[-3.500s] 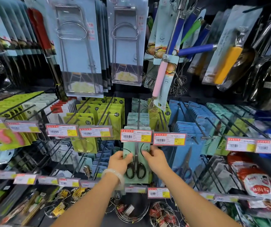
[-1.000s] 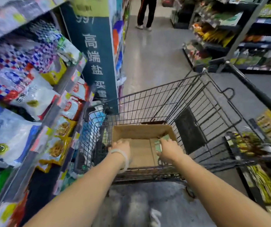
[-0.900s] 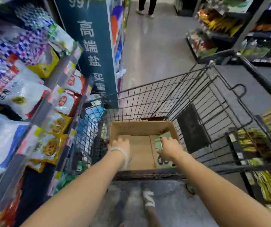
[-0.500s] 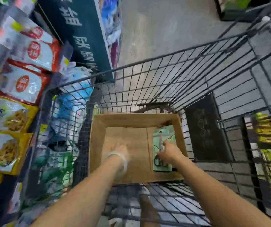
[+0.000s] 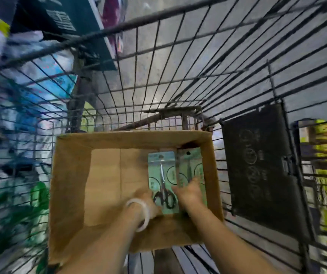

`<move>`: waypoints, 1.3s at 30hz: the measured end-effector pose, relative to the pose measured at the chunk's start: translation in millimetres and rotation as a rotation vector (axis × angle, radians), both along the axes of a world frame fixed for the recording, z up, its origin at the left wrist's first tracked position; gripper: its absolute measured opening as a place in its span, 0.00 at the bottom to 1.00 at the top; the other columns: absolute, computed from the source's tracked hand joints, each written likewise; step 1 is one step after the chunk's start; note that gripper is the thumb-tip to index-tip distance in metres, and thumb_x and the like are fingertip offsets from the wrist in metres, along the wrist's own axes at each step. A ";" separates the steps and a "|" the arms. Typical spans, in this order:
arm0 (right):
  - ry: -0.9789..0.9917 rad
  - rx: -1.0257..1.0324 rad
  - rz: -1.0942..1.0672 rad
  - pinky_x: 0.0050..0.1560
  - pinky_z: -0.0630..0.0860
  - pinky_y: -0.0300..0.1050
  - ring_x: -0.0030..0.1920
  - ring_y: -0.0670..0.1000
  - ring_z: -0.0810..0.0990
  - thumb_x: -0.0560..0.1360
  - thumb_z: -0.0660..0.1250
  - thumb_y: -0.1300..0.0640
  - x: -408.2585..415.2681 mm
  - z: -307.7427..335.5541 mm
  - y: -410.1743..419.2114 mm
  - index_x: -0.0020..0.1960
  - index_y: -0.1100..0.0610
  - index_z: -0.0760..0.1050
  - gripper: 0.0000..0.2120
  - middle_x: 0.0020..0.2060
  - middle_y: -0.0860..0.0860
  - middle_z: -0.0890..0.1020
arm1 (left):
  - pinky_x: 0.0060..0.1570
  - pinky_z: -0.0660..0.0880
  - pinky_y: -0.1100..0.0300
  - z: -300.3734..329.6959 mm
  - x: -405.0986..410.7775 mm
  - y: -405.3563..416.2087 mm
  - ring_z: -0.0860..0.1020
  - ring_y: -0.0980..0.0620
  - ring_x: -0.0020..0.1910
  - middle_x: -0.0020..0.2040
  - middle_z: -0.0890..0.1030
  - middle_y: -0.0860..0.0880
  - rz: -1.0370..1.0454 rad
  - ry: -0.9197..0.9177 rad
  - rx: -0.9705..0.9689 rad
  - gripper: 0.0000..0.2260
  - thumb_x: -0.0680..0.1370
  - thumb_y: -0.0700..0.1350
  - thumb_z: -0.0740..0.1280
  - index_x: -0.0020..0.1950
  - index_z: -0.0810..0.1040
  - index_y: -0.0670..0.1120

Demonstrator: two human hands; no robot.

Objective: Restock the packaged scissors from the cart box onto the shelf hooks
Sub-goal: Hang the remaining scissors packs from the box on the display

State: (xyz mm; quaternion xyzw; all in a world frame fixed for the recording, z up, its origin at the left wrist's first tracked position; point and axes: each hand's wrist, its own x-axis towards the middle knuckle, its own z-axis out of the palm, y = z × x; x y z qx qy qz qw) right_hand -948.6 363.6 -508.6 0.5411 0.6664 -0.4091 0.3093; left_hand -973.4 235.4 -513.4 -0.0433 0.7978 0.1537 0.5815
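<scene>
Both hands have come together on one scissors pack [image 5: 163, 181] at the right side of the box [image 5: 73, 175]: left hand [image 5: 145, 202] grips its lower-left edge, right hand [image 5: 188, 191] its right edge. Another pack [image 5: 193, 165] lies beside it.

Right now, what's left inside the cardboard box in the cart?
The cardboard box holds a green scissors pack with more green card beside it on the right. The left hand and right hand cover the packs' near ends, so the count is unclear. The rest shows bare cardboard.
</scene>
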 end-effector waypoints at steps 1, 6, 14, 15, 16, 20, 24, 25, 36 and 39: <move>-0.020 0.025 0.016 0.56 0.74 0.48 0.59 0.59 0.76 0.73 0.70 0.56 -1.2 -4.3 -2.1 0.69 0.57 0.61 0.29 0.61 0.57 0.76 | 0.68 0.66 0.50 -5.5 -1.2 2.2 0.69 0.43 0.68 0.69 0.70 0.42 0.017 0.003 -0.003 0.28 0.73 0.47 0.71 0.71 0.66 0.42; -0.019 0.059 0.097 0.58 0.76 0.56 0.58 0.59 0.77 0.73 0.68 0.56 -4.4 -17.6 -12.0 0.65 0.56 0.62 0.24 0.61 0.56 0.74 | 0.59 0.76 0.49 -23.8 -4.7 10.2 0.78 0.44 0.57 0.59 0.79 0.45 0.478 0.082 -0.001 0.24 0.69 0.43 0.74 0.64 0.72 0.45; 0.047 0.089 0.260 0.60 0.73 0.48 0.59 0.55 0.75 0.75 0.66 0.55 2.7 -11.9 3.8 0.66 0.55 0.66 0.21 0.61 0.54 0.72 | 0.51 0.76 0.55 -41.2 -14.7 8.4 0.80 0.43 0.50 0.55 0.82 0.41 0.770 0.038 -0.078 0.07 0.74 0.44 0.71 0.47 0.75 0.44; 0.070 0.168 0.341 0.61 0.72 0.47 0.61 0.53 0.73 0.75 0.65 0.55 5.3 -9.3 5.4 0.67 0.55 0.65 0.22 0.63 0.53 0.70 | 0.49 0.75 0.56 -40.1 -14.5 5.1 0.79 0.43 0.48 0.55 0.81 0.41 0.802 0.068 -0.095 0.06 0.75 0.43 0.70 0.48 0.75 0.44; 0.112 0.248 0.417 0.64 0.71 0.47 0.63 0.53 0.71 0.75 0.65 0.55 7.2 -7.3 5.5 0.68 0.54 0.64 0.23 0.65 0.52 0.68 | 0.47 0.73 0.56 -38.2 -15.5 -0.2 0.78 0.42 0.47 0.55 0.81 0.40 0.833 0.100 -0.119 0.05 0.75 0.42 0.69 0.48 0.76 0.42; 0.159 0.241 0.342 0.71 0.64 0.51 0.71 0.55 0.63 0.73 0.69 0.57 9.7 -10.8 5.9 0.74 0.56 0.56 0.34 0.71 0.54 0.63 | 0.45 0.73 0.55 -35.3 -15.5 -23.6 0.76 0.43 0.42 0.46 0.80 0.41 0.839 0.192 -0.195 0.10 0.76 0.41 0.66 0.36 0.69 0.45; 0.029 0.162 0.249 0.70 0.65 0.52 0.70 0.59 0.64 0.70 0.72 0.55 2.0 -24.8 0.1 0.73 0.59 0.56 0.38 0.69 0.58 0.66 | 0.45 0.72 0.57 -35.0 -11.5 -41.7 0.75 0.46 0.41 0.44 0.78 0.45 0.853 0.179 -0.175 0.06 0.75 0.39 0.67 0.40 0.71 0.44; 0.013 0.201 0.278 0.68 0.66 0.53 0.68 0.59 0.65 0.69 0.73 0.54 0.8 -27.5 -1.0 0.71 0.60 0.58 0.37 0.67 0.58 0.67 | 0.46 0.71 0.58 -35.3 -11.3 -44.8 0.76 0.45 0.43 0.45 0.78 0.44 0.870 0.175 -0.169 0.05 0.76 0.39 0.67 0.42 0.71 0.44; -0.016 0.035 0.211 0.56 0.76 0.48 0.57 0.55 0.76 0.67 0.75 0.58 -6.4 -29.7 -15.1 0.60 0.59 0.67 0.26 0.58 0.56 0.76 | 0.56 0.72 0.54 -22.0 -11.8 -45.5 0.77 0.41 0.55 0.56 0.78 0.39 0.777 0.100 -0.152 0.15 0.78 0.37 0.63 0.64 0.72 0.36; 0.108 -0.170 0.064 0.55 0.78 0.53 0.54 0.56 0.80 0.70 0.72 0.63 -9.7 -13.3 -18.7 0.59 0.59 0.70 0.20 0.56 0.56 0.80 | 0.48 0.71 0.57 -3.8 -15.3 -49.8 0.76 0.44 0.48 0.55 0.79 0.41 0.816 0.116 -0.126 0.07 0.78 0.37 0.63 0.56 0.74 0.40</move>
